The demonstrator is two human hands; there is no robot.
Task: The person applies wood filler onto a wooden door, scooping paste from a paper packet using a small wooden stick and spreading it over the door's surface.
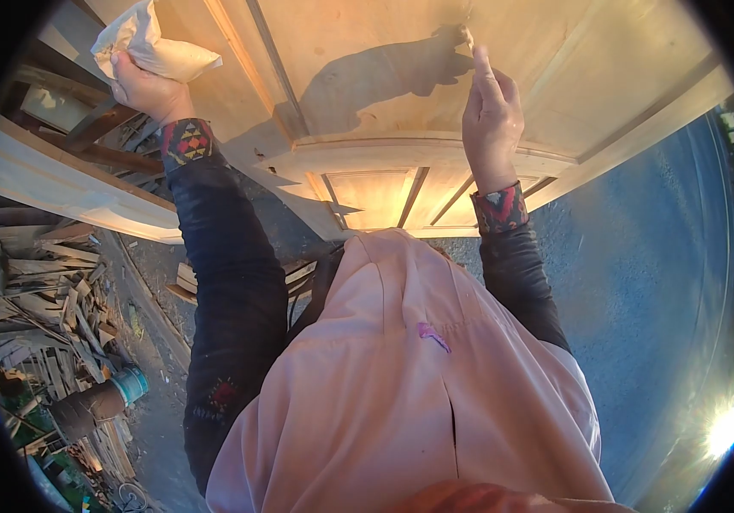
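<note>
Left hand (146, 89) grips a pale bag (162, 56) near the left side of the wooden door (572, 107). Right hand (495, 111) is raised to the door, fingers bunched, a whitish scrap (468, 37) at the tips; we cannot tell if it is pinched. We judge a slackening left grip could tip the bag, spilling any contents.

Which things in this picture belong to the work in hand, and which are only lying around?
Probably part of the work:
Door, in front of the person.
White bag, in the left hand.
Pale bit at the right hand's fingertips, too small to identify.

Probably just lying around:
Scrap wood, heaped at left.
Dark object with a teal end, by the wood.
</note>
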